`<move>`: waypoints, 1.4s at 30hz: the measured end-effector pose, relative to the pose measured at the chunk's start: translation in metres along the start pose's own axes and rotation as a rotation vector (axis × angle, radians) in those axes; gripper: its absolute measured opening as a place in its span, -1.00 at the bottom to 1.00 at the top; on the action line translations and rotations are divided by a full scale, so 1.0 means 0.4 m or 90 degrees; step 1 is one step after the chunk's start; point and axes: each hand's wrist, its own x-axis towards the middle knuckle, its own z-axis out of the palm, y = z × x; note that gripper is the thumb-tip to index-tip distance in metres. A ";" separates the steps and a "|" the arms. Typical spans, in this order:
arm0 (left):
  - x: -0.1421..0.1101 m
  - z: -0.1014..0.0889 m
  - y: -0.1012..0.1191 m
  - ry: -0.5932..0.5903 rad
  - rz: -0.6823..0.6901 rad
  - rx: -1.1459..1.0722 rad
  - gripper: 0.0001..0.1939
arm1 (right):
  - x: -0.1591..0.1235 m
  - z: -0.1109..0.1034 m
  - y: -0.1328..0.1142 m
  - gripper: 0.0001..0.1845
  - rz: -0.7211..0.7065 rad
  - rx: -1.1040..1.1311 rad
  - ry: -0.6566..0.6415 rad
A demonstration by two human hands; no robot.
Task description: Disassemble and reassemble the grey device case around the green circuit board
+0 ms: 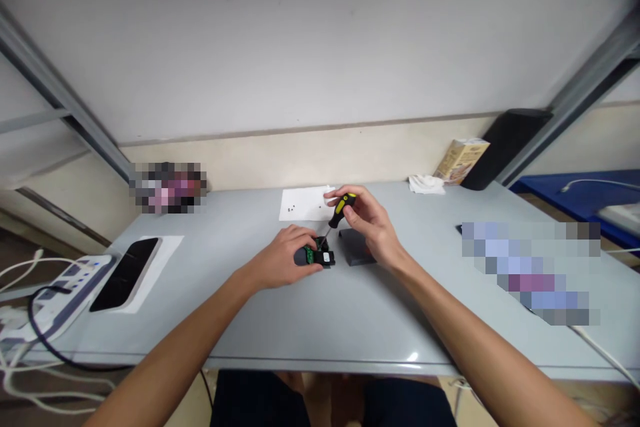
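My left hand grips a small opened electronic device on the table, its fingers over the left side. A green circuit board and black parts show inside the device. In my right hand is a screwdriver with a black and yellow handle, held tilted. Its thin shaft runs down to the device, where the tip's exact contact is too small to make out. Just right of the device, partly under my right hand, lies a dark grey casing piece.
Behind my hands lies a white paper sheet with several tiny dark pieces. A phone and a power strip with cables are at left. A crumpled tissue, a carton and a black cylindrical object stand at the back right.
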 end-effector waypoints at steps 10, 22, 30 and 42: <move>0.003 -0.007 0.009 -0.020 -0.002 0.015 -0.79 | 0.001 0.000 -0.006 -0.74 0.012 -0.035 0.006; 0.002 0.004 -0.007 0.017 0.023 -0.014 -0.74 | -0.001 0.004 -0.032 -0.75 0.016 0.015 -0.063; 0.000 0.000 -0.006 0.025 0.023 -0.012 -0.74 | 0.001 0.006 -0.015 -0.78 -0.020 -0.030 0.004; 0.000 -0.013 0.010 0.011 -0.010 -0.006 -0.67 | -0.004 0.021 -0.013 -0.80 0.002 0.046 0.041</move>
